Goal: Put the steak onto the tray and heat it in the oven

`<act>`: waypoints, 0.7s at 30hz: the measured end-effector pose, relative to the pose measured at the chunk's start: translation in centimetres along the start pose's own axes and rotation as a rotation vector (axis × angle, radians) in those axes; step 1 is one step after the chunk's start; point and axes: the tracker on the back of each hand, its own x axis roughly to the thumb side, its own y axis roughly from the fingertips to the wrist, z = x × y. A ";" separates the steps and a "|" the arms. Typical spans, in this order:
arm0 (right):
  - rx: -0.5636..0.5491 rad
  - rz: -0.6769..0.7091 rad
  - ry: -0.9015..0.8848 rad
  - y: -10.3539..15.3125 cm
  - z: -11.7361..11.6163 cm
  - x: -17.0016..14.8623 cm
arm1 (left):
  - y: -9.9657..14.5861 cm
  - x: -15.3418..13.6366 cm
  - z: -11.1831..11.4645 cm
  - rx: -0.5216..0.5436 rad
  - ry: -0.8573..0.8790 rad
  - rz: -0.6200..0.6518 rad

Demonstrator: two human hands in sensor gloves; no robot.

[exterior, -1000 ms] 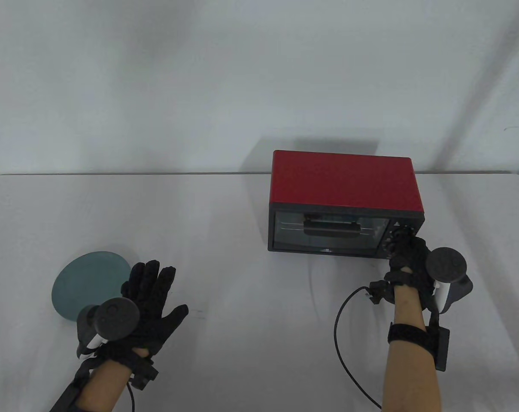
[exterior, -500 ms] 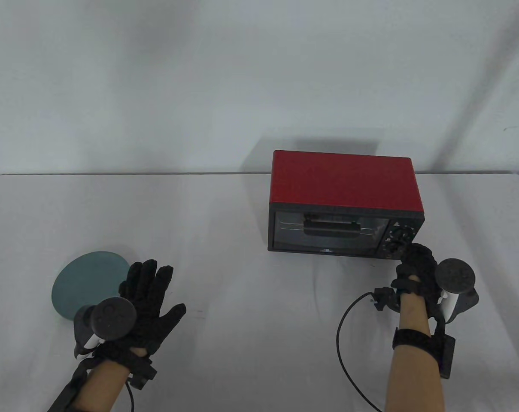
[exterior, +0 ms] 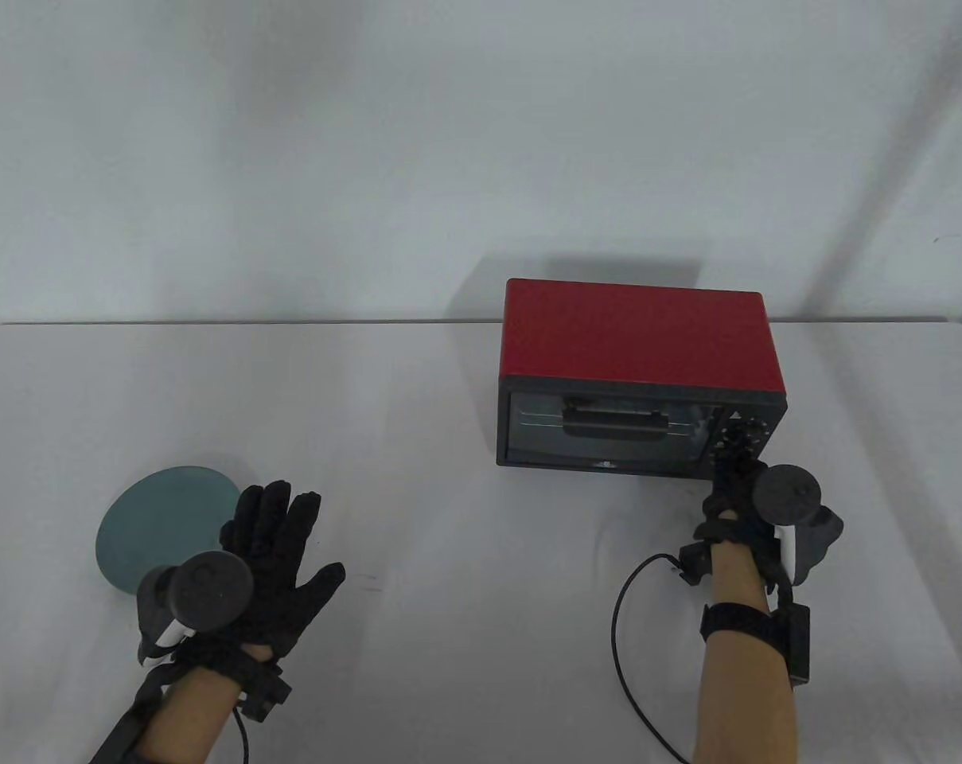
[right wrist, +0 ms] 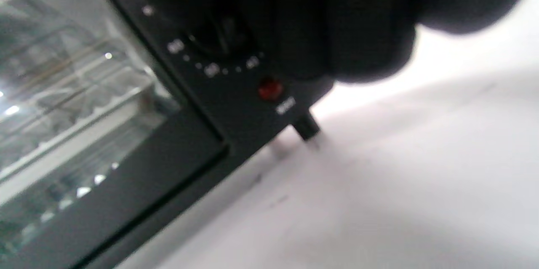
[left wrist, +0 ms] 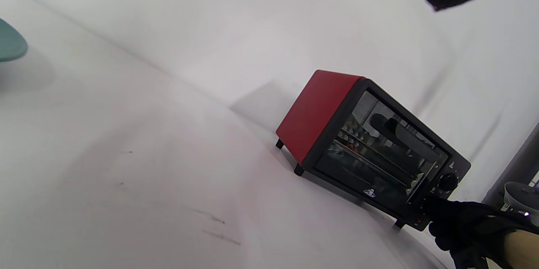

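The red oven (exterior: 640, 350) stands near the desk's (exterior: 449, 509) far edge, long axis left-right, door shut toward the person. Right hand (exterior: 735, 493) fingers pinch its knob (exterior: 741, 436); left hand (exterior: 278, 557) rests flat, fingers spread.

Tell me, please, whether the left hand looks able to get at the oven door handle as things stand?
Probably yes. The left hand lies open and holds nothing, and bare table lies between it and the oven. The door handle is uncovered; the right hand is at the knobs, beside it.
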 end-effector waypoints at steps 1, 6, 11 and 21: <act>-0.013 -0.009 0.001 0.0 0.0 0.0 | 0.0 0.0 0.0 -0.002 0.001 0.000; -0.010 -0.038 -0.043 -0.1 -0.1 -0.1 | 0.0 0.1 0.1 -0.004 -0.003 0.003; 0.022 -0.122 -0.182 -0.2 -0.4 -1.0 | 0.0 0.1 0.1 -0.004 0.000 0.006; 0.064 -0.231 -0.386 0.0 -0.6 -2.0 | -0.1 0.2 0.3 -0.008 0.009 0.008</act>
